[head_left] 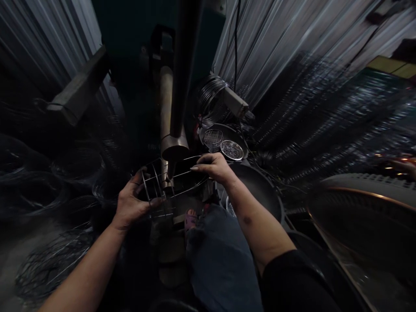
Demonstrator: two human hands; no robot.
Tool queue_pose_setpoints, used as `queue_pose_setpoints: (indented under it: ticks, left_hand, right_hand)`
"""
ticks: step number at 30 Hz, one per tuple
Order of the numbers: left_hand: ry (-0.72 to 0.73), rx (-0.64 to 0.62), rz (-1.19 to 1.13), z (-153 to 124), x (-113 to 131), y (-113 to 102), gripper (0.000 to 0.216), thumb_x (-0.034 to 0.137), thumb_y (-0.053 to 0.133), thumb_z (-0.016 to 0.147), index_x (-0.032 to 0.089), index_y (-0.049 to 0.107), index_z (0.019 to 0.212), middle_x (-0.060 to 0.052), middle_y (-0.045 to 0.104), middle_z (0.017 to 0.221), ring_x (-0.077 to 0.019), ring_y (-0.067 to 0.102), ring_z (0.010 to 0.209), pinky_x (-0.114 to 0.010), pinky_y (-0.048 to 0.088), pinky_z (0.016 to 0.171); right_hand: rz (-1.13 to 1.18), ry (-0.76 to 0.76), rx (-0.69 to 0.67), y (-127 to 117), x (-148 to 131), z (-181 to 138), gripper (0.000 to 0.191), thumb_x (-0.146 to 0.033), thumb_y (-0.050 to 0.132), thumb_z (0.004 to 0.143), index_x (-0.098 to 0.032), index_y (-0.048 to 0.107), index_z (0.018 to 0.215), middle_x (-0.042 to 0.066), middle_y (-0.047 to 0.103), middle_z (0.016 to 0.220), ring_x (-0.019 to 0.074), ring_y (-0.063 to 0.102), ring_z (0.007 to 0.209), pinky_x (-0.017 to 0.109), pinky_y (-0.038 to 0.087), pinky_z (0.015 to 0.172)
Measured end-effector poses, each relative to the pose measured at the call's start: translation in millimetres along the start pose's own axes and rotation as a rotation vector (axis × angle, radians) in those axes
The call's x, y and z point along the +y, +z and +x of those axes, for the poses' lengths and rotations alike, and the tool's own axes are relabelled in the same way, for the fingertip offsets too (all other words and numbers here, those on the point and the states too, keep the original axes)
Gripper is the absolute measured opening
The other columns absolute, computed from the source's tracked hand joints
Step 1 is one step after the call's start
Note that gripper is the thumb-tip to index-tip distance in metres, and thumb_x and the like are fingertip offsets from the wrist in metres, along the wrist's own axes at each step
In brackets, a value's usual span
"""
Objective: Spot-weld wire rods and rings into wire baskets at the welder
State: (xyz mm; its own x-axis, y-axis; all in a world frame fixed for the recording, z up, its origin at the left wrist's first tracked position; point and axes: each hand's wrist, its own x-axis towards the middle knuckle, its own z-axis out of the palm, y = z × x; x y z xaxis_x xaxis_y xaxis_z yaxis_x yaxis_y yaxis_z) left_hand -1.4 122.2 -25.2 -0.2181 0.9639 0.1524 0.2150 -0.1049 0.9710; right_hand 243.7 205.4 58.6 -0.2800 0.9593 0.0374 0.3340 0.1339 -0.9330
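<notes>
A round wire frame [182, 173] of thin metal rods is held at a machine's two metal electrodes, tilted on its side. My left hand [134, 201] grips its left end, thumb below and fingers around the rods. Thumb and fingertips of my right hand [215, 167] pinch the wire at its right side. The thick upper electrode [175, 147] comes down from above, and the narrow lower electrode [167, 183] stands among the rods. Dim light hides whether the tips touch the wire.
Right of the machine, a pan [245, 141] holds small round wire pieces, with a larger dark pan [256, 190] nearer me. A wire coil [209, 95] hangs behind. Wire rings [35, 190] lie at left. A fan-like round guard [364, 190] stands at right.
</notes>
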Motion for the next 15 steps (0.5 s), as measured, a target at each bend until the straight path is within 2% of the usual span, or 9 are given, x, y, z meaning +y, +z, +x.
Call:
queue_pose_setpoints:
  ticks: [7,10,15]
  left_hand:
    - [-0.026,0.001,0.047,0,3,-1,0.097,0.04,0.087,0.045,0.021,0.05,0.132,-0.01,0.063,0.119,-0.0344,0.062,0.105,-0.055,0.047,0.096]
    - [-0.004,0.006,0.031,0,5,-1,0.093,0.039,0.087,0.043,0.021,0.054,0.128,-0.009,0.062,0.12,-0.0347,0.061,0.106,-0.053,0.048,0.096]
    - [-0.024,-0.102,-0.108,-1,5,-1,0.093,0.039,0.086,0.048,0.019,0.049,0.131,-0.01,0.063,0.117,-0.0317,0.06,0.108,-0.051,0.048,0.096]
  right_hand:
    - [0.002,-0.231,0.076,2,14,5,0.034,-0.046,0.079,0.056,-0.015,0.066,0.059,-0.001,0.053,0.06,0.0101,0.047,0.058,0.025,0.036,0.056]
    - [-0.006,-0.255,0.081,3,18,4,0.033,-0.046,0.078,0.059,-0.016,0.066,0.059,-0.002,0.052,0.061,0.0099,0.046,0.057,0.025,0.035,0.055]
    - [-0.045,-0.239,0.106,5,17,2,0.035,-0.05,0.077,0.059,-0.017,0.065,0.059,-0.001,0.052,0.062,0.0108,0.047,0.059,0.026,0.037,0.058]
